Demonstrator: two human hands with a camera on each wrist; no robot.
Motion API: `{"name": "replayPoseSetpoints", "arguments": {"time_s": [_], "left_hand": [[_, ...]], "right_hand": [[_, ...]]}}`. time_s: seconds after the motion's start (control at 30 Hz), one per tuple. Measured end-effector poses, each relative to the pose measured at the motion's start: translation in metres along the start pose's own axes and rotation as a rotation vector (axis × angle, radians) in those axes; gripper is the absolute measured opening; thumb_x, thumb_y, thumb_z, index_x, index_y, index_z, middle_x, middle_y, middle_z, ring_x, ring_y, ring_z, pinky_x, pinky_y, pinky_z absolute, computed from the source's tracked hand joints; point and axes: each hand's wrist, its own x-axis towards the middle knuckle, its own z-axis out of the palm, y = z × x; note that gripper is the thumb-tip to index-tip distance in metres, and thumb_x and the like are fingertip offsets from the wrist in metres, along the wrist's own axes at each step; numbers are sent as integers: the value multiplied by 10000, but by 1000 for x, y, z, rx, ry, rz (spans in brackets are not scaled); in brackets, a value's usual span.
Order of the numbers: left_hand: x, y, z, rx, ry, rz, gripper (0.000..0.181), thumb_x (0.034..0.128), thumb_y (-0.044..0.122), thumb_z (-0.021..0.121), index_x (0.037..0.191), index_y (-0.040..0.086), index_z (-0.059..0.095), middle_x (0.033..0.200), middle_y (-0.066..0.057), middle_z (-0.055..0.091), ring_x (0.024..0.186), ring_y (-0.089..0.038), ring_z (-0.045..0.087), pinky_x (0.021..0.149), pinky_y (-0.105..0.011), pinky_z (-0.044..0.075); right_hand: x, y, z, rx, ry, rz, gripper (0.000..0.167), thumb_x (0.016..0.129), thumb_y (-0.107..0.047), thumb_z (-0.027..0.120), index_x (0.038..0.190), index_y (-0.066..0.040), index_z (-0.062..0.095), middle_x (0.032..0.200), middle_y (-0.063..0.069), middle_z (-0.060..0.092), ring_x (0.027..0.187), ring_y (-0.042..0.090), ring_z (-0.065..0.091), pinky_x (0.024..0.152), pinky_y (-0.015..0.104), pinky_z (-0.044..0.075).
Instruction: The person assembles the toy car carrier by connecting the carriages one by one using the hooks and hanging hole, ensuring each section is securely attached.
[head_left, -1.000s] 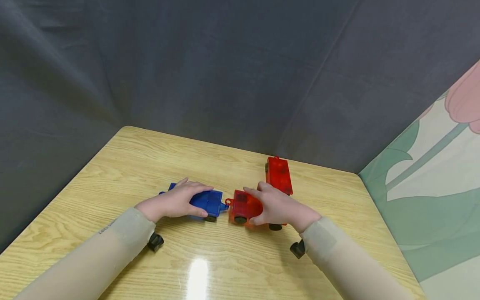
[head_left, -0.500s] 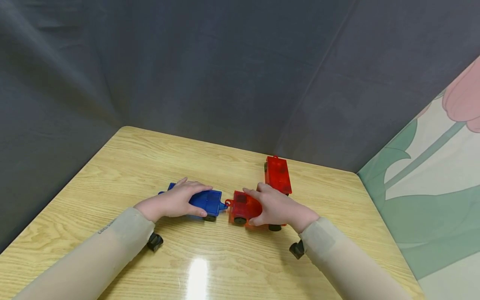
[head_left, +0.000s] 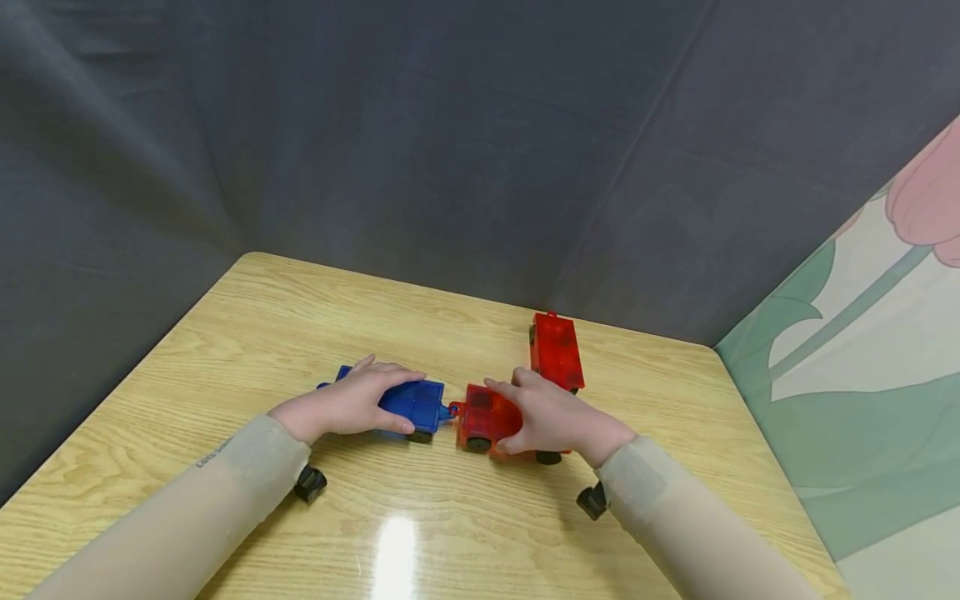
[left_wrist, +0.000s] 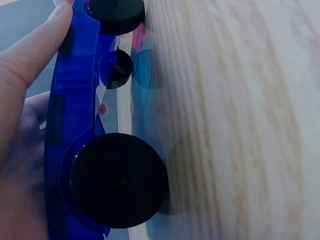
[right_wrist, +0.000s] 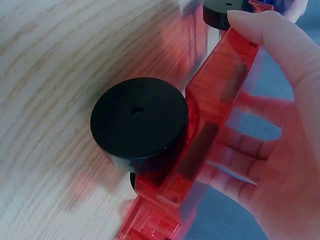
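A translucent blue wheeled car (head_left: 426, 403) sits on the wooden table, gripped across its body by my left hand (head_left: 352, 402). To its right, my right hand (head_left: 551, 414) grips a translucent red wheeled car (head_left: 480, 410) between thumb and fingers. The red car's ring overlaps the blue car's hitch (head_left: 447, 412); whether they are linked I cannot tell. The left wrist view shows my thumb along the blue side (left_wrist: 75, 75) above black wheels (left_wrist: 119, 180). In the right wrist view my fingers are behind the red body (right_wrist: 215, 85), with a black wheel (right_wrist: 140, 117) nearer the camera.
Another red wheeled car (head_left: 557, 350) stands behind my right hand, pointing toward the table's back edge. A dark curtain (head_left: 450, 150) hangs behind the wooden table (head_left: 420, 533), and a flower-patterned cloth (head_left: 885, 400) is at the right.
My right hand and its red car have shifted slightly left and down in the view, bringing the red ring onto the blue hitch. My left hand has stayed in place.
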Motion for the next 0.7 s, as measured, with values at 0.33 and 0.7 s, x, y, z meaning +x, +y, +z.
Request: {"name": "replayPoseSetpoints", "arguments": {"time_s": [0.33, 0.7], "left_hand": [[0, 1, -1, 3, 1, -2, 838, 837, 513, 739, 1511, 129, 423, 1472, -117, 462, 1384, -337, 366, 1159, -572, 11], [0, 1, 0, 6, 3, 7, 850, 828, 542, 732, 1509, 134, 428, 1467, -118, 467, 1379, -338, 375, 1158, -578, 18]], "right_hand": [[1, 0, 2, -12, -10, -2, 906, 729, -499, 840, 1505, -235, 455, 1022, 15, 498, 875, 129, 470, 677, 260, 464], [1, -1, 3, -15, -18, 6, 898, 725, -503, 844, 1498, -246, 466, 1033, -2, 499, 883, 124, 479, 692, 253, 476]]}}
